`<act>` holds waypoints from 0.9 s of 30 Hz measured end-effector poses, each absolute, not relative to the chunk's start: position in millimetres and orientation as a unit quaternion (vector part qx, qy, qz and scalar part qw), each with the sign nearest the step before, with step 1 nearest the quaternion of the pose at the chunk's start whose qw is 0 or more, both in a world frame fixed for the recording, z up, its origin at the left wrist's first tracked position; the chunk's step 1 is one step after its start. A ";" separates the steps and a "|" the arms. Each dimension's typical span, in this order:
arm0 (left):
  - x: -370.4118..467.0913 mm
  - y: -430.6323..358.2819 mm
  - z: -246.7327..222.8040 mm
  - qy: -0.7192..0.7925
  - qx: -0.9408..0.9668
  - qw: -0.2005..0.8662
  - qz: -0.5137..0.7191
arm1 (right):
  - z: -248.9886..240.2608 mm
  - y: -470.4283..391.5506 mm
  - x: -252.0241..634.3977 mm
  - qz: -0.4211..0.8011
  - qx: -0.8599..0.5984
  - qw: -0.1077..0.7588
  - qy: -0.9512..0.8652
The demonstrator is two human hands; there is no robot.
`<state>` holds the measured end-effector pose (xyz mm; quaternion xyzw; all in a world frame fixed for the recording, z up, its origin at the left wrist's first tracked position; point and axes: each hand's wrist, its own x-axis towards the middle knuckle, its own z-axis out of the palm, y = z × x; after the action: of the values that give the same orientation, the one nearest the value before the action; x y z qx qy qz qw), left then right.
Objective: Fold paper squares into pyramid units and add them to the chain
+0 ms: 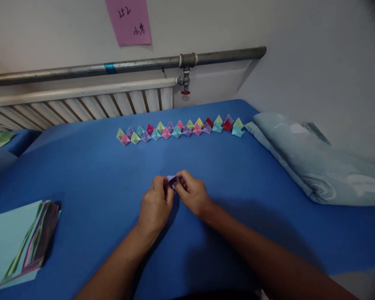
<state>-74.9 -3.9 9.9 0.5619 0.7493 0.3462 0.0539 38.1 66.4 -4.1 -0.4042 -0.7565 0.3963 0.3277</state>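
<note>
Q. What lies nearest?

A. Lower left: a stack of coloured paper sheets (12, 241), pale blue uppermost, flat on the blue surface (96, 175) and well apart from my hands. I take these for unworked stock, so plenty of material appears to be left.

Q. And the grip?

A. Centre: my left hand (154, 206) and my right hand (193, 193), each with thumb and fingers pinched closed, hold one small purple paper (171, 180) between them. I judge it to be part-folded; my fingertips cover most of it, so I cannot tell which crease is being worked.

Q. What is complete?

A. Beyond my hands: two staggered rows of folded paper pieces (176, 132), peaked, in pink, green, blue, purple, yellow and red. Each appears finished in form. The purple paper is the only one I would call in progress. The corner of a rolled blanket (300, 160) lies just beside the right end of the rows.

Q. And farthest off?

A. A white radiator (106, 106), a metal pipe (146, 64) above it, and, on the wall, a pink note (129, 33) with handwriting.
</note>
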 end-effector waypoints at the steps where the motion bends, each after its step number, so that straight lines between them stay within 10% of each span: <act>1: -75.4 -3.8 10.1 0.751 0.555 0.063 0.353 | -4.8 66.2 38.0 0.402 -0.405 0.331 -0.751; 14: -85.8 -2.2 17.7 0.666 0.428 0.317 0.523 | -0.7 65.5 37.7 0.654 -0.362 0.355 -0.562; 27: -85.0 0.2 19.9 0.620 0.357 0.390 0.581 | 16.5 62.3 45.6 0.638 -0.350 0.353 -0.588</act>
<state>-85.0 0.2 19.9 0.3568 0.6196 0.5805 0.3895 45.6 62.3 16.5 -0.3502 -0.5880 0.6382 0.3526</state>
